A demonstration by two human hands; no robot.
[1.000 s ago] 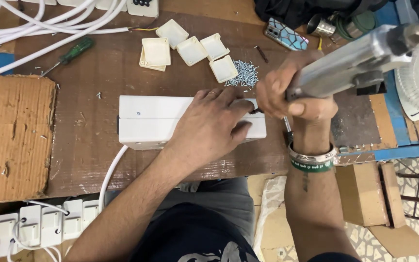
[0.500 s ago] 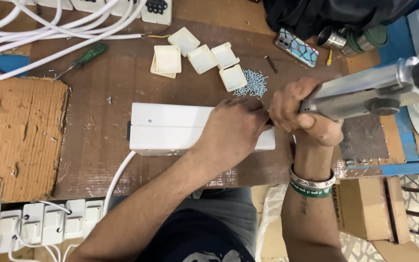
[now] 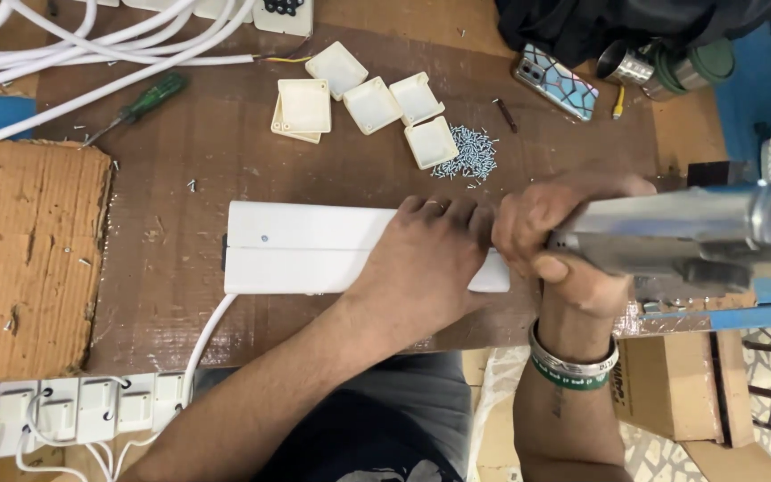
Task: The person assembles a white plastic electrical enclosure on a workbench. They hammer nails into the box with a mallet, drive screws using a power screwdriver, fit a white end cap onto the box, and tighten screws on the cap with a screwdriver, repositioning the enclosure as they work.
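Two hands, both mine, work over a long white plastic box [image 3: 314, 247] lying flat across the middle of a brown worktable [image 3: 180, 143], with a white cable [image 3: 203, 344] leaving its lower left corner toward me. My left hand [image 3: 426, 259] lies palm down on the right half of the box, fingers spread flat and pressing on its lid, closed on nothing. My right hand [image 3: 555, 236] is wrapped tight around the grip of a silver power screwdriver [image 3: 680, 236], whose body runs off to the right; its tip is hidden behind my fingers at the right end of the box, so I cannot tell where it touches. The two hands are touching each other there. A green and silver bangle [image 3: 573, 366] sits on my right wrist. Beyond the box, near my hands, is a small heap of silver screws [image 3: 468, 153], and just beside it five square cream-coloured plastic covers [image 3: 368, 103]. Farther left lie a green-handled screwdriver [image 3: 140, 104] and loose white cables [image 3: 64, 45]. A phone [image 3: 557, 82] in a patterned case lies at the far right of the table. A slab of worn cardboard [image 3: 29, 259] sits to the left, well apart from the box.
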